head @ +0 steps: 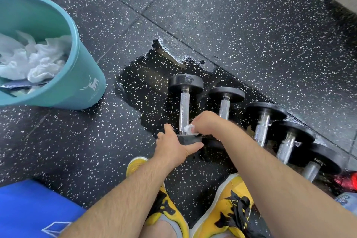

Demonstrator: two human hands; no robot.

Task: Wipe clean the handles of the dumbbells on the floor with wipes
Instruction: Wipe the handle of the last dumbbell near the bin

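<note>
Several black dumbbells with knurled silver handles lie side by side on the speckled rubber floor. My left hand (172,146) grips the near head of the leftmost dumbbell (184,108). My right hand (207,122) pinches a crumpled white wipe (190,129) against the near end of that dumbbell's handle. The second dumbbell (225,102) lies just right of it, partly hidden behind my right wrist. Further right lie a third dumbbell (263,121) and others.
A teal bin (77,75) holding used white wipes stands at the left. A blue mat (29,208) lies at the lower left. My yellow shoes (168,205) are below the dumbbells. A red object (346,181) sits at the right edge. A torn, wet-looking floor patch (146,83) surrounds the dumbbells.
</note>
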